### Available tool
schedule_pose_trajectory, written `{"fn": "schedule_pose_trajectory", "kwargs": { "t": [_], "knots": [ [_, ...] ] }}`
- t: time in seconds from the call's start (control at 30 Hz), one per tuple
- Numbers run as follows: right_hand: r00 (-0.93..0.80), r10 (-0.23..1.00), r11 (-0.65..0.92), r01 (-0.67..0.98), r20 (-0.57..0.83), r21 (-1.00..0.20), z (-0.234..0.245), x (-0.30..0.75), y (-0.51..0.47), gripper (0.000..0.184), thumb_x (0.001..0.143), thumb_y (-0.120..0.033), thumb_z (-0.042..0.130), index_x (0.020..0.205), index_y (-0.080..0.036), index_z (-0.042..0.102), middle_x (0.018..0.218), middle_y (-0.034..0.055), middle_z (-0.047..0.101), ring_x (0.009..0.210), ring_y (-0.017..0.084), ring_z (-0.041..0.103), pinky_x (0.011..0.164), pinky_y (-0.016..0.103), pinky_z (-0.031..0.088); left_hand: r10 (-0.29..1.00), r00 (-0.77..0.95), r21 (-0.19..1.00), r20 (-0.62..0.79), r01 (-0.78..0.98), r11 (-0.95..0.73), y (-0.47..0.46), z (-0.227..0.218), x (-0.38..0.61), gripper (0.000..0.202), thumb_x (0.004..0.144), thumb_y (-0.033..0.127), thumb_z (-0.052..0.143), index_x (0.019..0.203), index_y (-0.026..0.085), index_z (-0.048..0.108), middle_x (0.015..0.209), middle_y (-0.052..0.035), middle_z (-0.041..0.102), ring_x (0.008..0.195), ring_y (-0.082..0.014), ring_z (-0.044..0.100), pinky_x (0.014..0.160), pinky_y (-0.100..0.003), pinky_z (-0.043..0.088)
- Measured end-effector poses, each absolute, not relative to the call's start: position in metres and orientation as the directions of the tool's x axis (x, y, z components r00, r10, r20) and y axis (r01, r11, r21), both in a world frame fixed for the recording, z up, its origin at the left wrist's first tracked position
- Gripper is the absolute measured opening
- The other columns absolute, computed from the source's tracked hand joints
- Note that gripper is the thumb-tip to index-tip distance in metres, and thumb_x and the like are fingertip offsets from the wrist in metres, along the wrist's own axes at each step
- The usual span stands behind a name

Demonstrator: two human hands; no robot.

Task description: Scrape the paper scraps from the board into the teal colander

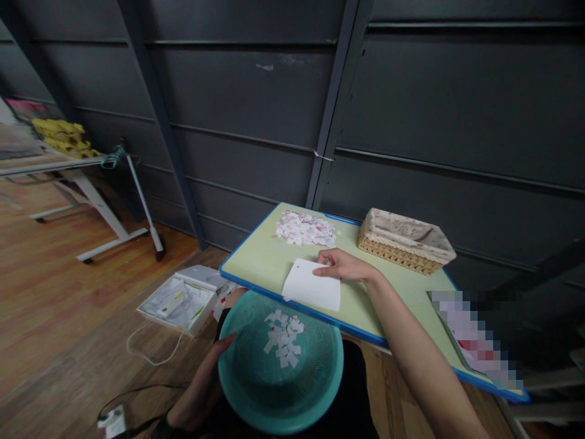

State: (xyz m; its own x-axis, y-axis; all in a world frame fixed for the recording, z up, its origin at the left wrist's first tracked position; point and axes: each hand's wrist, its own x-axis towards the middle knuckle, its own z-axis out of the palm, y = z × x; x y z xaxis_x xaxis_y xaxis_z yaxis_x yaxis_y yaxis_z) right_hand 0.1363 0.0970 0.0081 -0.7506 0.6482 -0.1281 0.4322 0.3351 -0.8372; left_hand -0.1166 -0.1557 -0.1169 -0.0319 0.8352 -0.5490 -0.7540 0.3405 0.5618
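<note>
My left hand [218, 356] grips the left rim of a teal plastic basin [256, 384] held below the table's front edge; several small white paper scraps [283, 338] lie inside it. My right hand [343, 265] reaches over the table and pinches the top edge of a white plastic scraper card [313, 286] that lies flat near the front edge, just above the basin. A pile of pink-and-white paper scraps [304, 229] sits on the pale green table [260, 256] behind the card.
A wicker basket [404, 241] with a cloth liner stands at the table's back right. On the wooden floor to the left lie an open white box [183, 300] and cables. A white-legged table [91, 183] with yellow items stands far left. A dark panelled wall is behind.
</note>
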Motion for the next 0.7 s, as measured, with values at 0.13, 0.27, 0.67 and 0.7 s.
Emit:
{"fn": "schedule_pose_trajectory", "kwargs": {
  "t": [0.13, 0.27, 0.67, 0.7],
  "knots": [
    [-0.727, 0.685, 0.319, 0.362, -0.051, -0.876, 0.006, 0.131, 0.096, 0.04, 0.067, -0.054, 0.076, 0.079, -0.018, 0.065, 0.061, -0.0018, 0.063, 0.052, 0.012, 0.054, 0.046, 0.021, 0.035, 0.838, -0.025, 0.56, -0.545, -0.755, 0.342, -0.157, -0.109, -0.116, 0.081, 0.085, 0.041, 0.067, 0.151, 0.008, 0.036, 0.12, -0.0151, 0.077, 0.123, -0.0337, 0.063, 0.115, -0.045, 0.041],
    [-0.371, 0.885, 0.405, 0.32, 0.28, -0.856, 0.007, 0.135, 0.107, 0.044, 0.072, -0.058, 0.07, 0.086, -0.016, 0.075, 0.083, 0.0076, 0.076, 0.071, 0.021, 0.067, 0.061, 0.03, 0.05, 0.835, -0.064, 0.581, -0.546, -0.748, 0.322, -0.157, -0.109, -0.116, 0.079, 0.086, 0.041, 0.066, 0.152, 0.01, 0.036, 0.119, -0.0131, 0.077, 0.121, -0.0329, 0.065, 0.113, -0.045, 0.043],
    [-0.212, 0.746, 0.575, 0.683, 0.631, -0.45, -0.011, 0.119, 0.122, 0.038, 0.094, -0.042, 0.051, 0.11, -0.019, 0.077, 0.113, 0.0106, 0.075, 0.103, 0.03, 0.072, 0.093, 0.04, 0.055, 0.815, -0.108, 0.572, -0.57, -0.764, 0.299, -0.155, -0.112, -0.113, 0.076, 0.088, 0.037, 0.064, 0.153, 0.013, 0.034, 0.094, -0.0083, 0.084, 0.092, -0.0301, 0.077, 0.091, -0.039, 0.058],
    [-0.233, 0.751, 0.569, 0.702, 0.618, -0.427, -0.012, 0.116, 0.123, 0.038, 0.095, -0.04, 0.05, 0.111, -0.019, 0.077, 0.114, 0.0104, 0.075, 0.105, 0.03, 0.071, 0.094, 0.04, 0.054, 0.809, -0.128, 0.571, -0.573, -0.77, 0.283, -0.155, -0.111, -0.113, 0.069, 0.089, 0.036, 0.063, 0.15, 0.015, 0.04, 0.096, -0.0083, 0.083, 0.092, -0.0294, 0.077, 0.091, -0.04, 0.058]
  ]
}}
